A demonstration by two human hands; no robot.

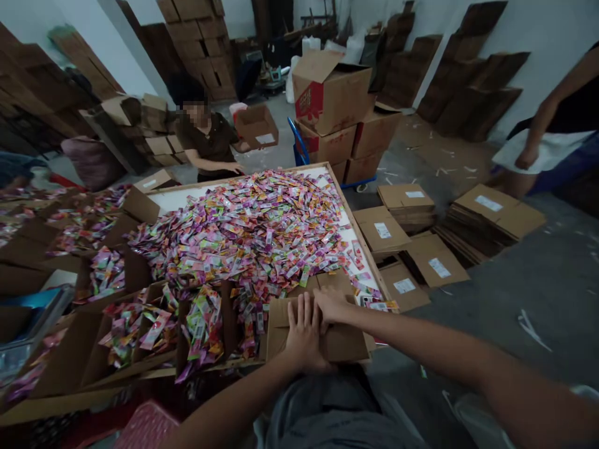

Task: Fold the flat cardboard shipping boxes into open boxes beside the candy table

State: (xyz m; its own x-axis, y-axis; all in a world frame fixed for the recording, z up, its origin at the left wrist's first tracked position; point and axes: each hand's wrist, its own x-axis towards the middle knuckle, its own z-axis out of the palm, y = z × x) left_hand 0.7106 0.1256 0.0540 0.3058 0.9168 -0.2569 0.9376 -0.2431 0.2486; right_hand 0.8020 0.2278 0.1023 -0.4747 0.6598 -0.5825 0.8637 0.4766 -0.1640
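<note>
Head view is showing both hands lying on a small cardboard carton (322, 330) at the near edge of the sorting table (362, 240). Left hand (304, 333) is pressing flat, fingers straight and slightly apart; right hand (331, 305) is resting on the flaps just beside it, fingers extended and close together, gripping nothing. Corrugated board of this kind is probably handling light and fairly stiff, though flaps are bending easily, so holding at the side walls or folded edges looks soundest. Colourful sachets (253, 231) are heaping just beyond, light and likely slippery.
</note>
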